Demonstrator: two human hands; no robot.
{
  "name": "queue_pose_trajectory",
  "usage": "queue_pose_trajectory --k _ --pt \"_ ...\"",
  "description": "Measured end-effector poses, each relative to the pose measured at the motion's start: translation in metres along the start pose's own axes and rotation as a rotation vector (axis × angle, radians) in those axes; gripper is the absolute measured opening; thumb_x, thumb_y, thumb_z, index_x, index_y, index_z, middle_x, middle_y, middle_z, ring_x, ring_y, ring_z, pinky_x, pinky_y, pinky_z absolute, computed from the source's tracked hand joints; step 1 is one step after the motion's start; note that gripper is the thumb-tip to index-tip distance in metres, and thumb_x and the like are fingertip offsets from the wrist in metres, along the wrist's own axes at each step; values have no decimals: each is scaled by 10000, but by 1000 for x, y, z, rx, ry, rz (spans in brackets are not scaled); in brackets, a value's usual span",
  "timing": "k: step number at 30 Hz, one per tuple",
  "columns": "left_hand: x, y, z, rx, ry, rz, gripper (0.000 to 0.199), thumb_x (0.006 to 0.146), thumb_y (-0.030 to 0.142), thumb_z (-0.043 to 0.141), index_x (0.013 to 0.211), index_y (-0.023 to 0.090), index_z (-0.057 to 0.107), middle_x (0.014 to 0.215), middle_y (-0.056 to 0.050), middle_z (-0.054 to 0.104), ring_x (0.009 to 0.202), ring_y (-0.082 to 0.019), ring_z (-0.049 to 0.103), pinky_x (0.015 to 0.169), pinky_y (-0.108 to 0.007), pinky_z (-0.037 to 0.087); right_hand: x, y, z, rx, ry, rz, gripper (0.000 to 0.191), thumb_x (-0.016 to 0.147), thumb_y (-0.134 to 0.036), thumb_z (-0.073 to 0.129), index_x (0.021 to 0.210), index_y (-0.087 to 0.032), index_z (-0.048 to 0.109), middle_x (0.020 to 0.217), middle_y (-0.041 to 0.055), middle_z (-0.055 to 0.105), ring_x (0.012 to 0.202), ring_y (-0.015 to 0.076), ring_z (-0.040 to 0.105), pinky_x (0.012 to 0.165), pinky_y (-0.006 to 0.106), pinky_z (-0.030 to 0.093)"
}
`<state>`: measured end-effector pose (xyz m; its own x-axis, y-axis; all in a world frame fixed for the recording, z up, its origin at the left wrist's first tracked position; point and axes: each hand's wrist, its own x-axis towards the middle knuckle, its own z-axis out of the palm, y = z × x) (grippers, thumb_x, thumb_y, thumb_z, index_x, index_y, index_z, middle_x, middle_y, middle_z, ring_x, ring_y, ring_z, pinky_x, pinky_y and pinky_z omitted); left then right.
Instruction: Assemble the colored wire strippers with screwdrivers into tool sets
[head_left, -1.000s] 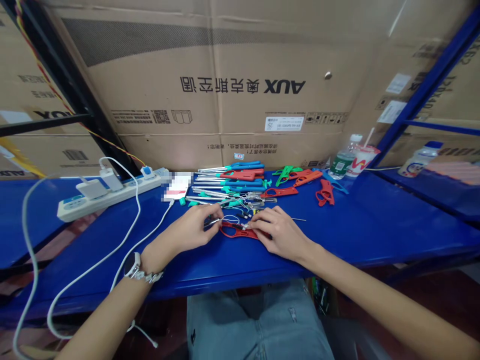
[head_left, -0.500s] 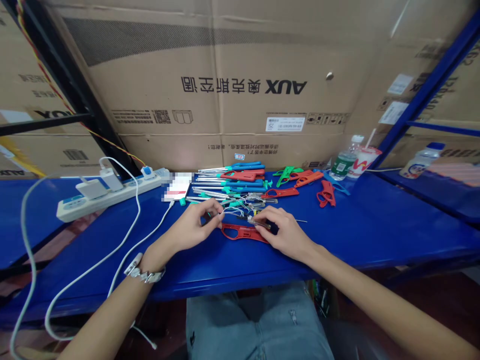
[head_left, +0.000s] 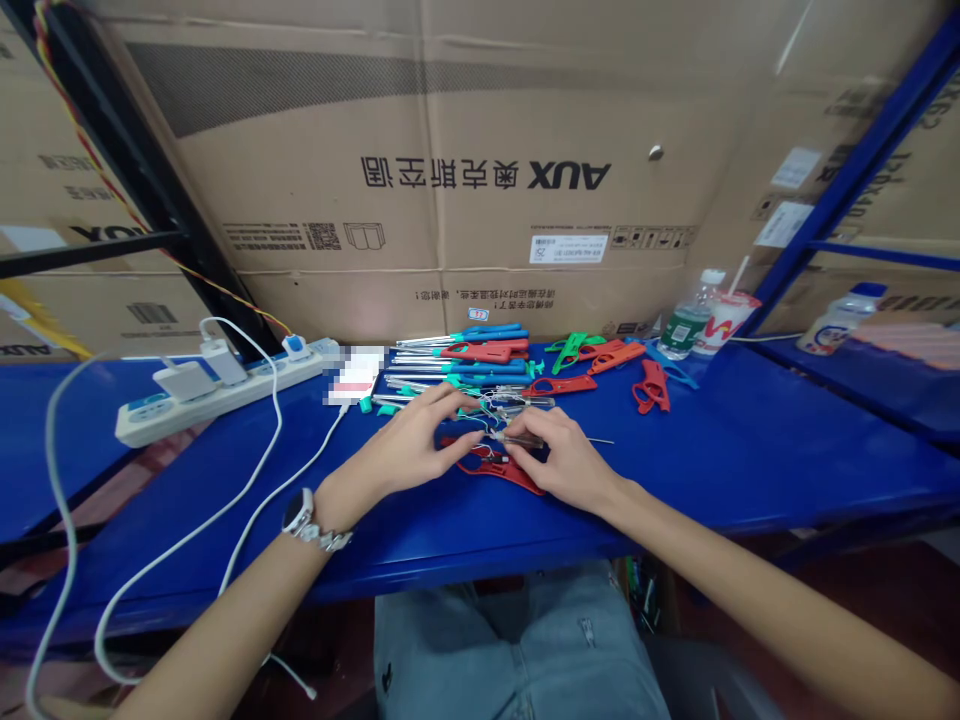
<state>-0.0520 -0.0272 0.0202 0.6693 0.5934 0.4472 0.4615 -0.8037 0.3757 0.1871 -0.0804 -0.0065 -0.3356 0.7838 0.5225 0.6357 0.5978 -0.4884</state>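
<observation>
My right hand point(head_left: 566, 455) pinches a small brownish see-through lighter tank point(head_left: 523, 440) between thumb and fingers, with thin wires at its left end. My left hand point(head_left: 420, 440) is beside that end, thumb and fingers apart, its thumb tip close to the wires; contact is unclear. Below both hands a red lighter handle shell point(head_left: 517, 474) lies on the blue table, with a small black part point(head_left: 493, 458) at it. Just behind are several loose tanks with wires point(head_left: 536, 403). A row of long-necked lighters point(head_left: 487, 368), blue, red and green, lies farther back.
Red, orange and green handle shells point(head_left: 616, 354) lie at the back right, near a water bottle point(head_left: 684, 325) and a paper cup point(head_left: 724, 322). A white power strip point(head_left: 225, 395) with plugs and cables occupies the left. Large cardboard boxes point(head_left: 480, 100) stand behind the table.
My left hand has moved right, and its thumb and fingers have spread. The wires have dropped lower, and the black part now rests at the red shell, which sits slightly turned. My right hand keeps the tank.
</observation>
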Motion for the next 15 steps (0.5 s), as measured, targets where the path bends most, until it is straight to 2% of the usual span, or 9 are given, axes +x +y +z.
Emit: queue_pose_trajectory --k 2,5,9,13,15 --pt "14 4 4 -9 -56 49 245 975 417 635 1094 207 678 1079 -82 690 1039 -252 652 909 -418 540 2 1 0 -4 10 -18 60 916 -158 638 890 -212 629 901 33 728 836 210 656 810 367 404" --pt "28 3 11 -42 -117 91 159 962 353 669 939 198 695 947 -50 710 884 -214 664 805 -360 532 4 3 1 -5 34 2 70 901 -152 646 875 -212 620 906 36 732 843 218 657 805 368 395" --pt "28 -2 18 -55 -62 129 123 963 303 673 941 188 710 902 -51 699 831 -193 660 758 -334 522 2 4 2 -14 53 19 79 887 -143 649 861 -207 613 871 22 718 801 202 639 790 355 374" --pt "20 -1 20 80 0 219 188 998 284 620 863 177 694 845 -58 664 820 -204 626 732 -342 502 0 3 2 -19 58 45 82 889 -157 648 837 -206 606 851 17 714 786 196 631 785 345 371" --pt "16 0 18 95 7 232 179 997 311 625 895 181 694 873 -58 666 858 -212 625 766 -354 508 -1 2 2 -19 69 50 76 890 -161 649 839 -204 611 855 17 716 783 193 630 784 341 376"
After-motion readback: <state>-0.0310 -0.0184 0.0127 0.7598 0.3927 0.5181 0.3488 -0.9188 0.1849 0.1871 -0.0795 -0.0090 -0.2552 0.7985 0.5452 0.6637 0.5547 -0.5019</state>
